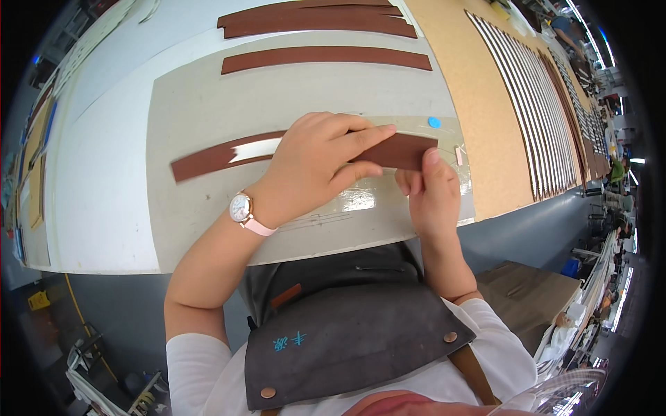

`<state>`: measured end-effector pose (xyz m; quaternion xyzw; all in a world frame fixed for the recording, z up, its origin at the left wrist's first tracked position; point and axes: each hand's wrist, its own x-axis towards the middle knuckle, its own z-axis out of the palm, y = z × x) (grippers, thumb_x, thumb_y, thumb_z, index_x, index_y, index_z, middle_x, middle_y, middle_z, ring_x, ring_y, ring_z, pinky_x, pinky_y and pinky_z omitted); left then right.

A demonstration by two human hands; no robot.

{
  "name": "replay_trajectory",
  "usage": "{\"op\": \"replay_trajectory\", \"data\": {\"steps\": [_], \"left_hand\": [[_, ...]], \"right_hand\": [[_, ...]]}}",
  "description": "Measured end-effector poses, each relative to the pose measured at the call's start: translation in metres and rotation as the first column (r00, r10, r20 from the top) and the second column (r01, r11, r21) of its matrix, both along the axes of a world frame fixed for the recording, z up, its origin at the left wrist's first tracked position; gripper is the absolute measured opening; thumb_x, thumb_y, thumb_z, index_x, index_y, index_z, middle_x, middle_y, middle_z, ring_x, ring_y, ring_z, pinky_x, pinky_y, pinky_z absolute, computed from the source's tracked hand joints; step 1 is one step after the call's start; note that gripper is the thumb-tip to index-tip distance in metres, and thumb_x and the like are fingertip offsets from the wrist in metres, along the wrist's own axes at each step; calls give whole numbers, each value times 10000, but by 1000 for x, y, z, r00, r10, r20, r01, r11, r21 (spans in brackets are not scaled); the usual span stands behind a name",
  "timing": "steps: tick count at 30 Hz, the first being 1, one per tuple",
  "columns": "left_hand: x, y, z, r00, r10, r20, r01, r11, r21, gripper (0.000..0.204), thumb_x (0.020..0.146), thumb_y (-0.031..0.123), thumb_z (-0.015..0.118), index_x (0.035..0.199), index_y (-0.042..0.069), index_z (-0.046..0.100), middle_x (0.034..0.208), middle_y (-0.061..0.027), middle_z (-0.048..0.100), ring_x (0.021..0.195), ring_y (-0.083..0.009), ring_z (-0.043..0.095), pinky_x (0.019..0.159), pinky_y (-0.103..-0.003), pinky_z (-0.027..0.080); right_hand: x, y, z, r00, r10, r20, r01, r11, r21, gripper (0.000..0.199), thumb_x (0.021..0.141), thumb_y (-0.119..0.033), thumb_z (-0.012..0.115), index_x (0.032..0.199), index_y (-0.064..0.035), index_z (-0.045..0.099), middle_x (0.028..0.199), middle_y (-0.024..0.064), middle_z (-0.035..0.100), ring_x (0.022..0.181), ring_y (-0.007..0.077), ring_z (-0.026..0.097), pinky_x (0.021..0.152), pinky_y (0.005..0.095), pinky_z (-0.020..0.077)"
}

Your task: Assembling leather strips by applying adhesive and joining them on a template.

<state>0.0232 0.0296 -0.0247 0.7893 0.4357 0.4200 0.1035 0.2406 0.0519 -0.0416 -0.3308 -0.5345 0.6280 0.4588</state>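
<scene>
A long brown strip [201,161], which looks like leather, lies crosswise in front of me. A white patch [255,149] with a jagged left end shows on it beside my wrist. My left hand [322,156] reaches over the strip's middle, fingers along its far edge and thumb at its near edge, gripping it. At the strip's right end, my right hand [433,187] pinches the corner between thumb and curled fingers. The part under my left palm is hidden.
Farther off lie a single brown strip [326,61] and a stack of brown strips [316,21] on the grey mat [187,97]. A small blue disc [434,123] sits beyond my right hand. Rows of dark-and-white strips [527,104] cover the tan board [479,118] at right.
</scene>
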Motion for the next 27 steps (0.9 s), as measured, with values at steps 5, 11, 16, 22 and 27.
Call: {"op": "replay_trajectory", "data": {"steps": [5,11,16,22,27], "left_hand": [[2,-1,-12,969,86,-232,-65,993,96,488,837,49,700,1316,136,678,1250,-48,670,992,-264,652,839,-380,537],[3,-8,-7,940,151,-306,-193,975,-114,496,812,-20,646,1274,147,714,971,-52,675,916,-244,662,764,-362,553],[8,-16,3,926,98,-364,-172,969,-176,494,829,-32,607,1256,176,741,884,-57,647,862,-241,657,744,-365,548],[4,-8,-14,938,92,-335,-195,937,-289,473,877,-37,586,1262,188,744,934,-61,639,827,-248,644,740,-365,543],[6,-7,-15,949,93,-300,-200,916,-347,409,907,-33,597,1225,168,758,1002,-65,617,825,-244,637,744,-355,543]], "right_hand": [[12,7,-2,998,53,-20,-55,995,-88,582,1113,-460,437,704,-57,535,692,15,539,708,118,484,691,287,390],[10,3,0,917,-260,303,228,964,136,259,1051,-254,629,930,-26,612,726,6,543,729,92,495,676,260,418],[28,8,-12,793,-183,582,71,975,209,180,987,-102,686,1141,-32,623,732,9,531,678,85,478,613,265,418],[46,-2,-22,684,-425,593,31,829,558,184,926,-5,675,1106,-31,706,769,80,553,680,204,553,619,315,455],[44,-9,-22,652,-482,585,-200,635,746,354,835,1,718,1182,-68,733,823,71,572,749,258,565,649,375,473]]}}
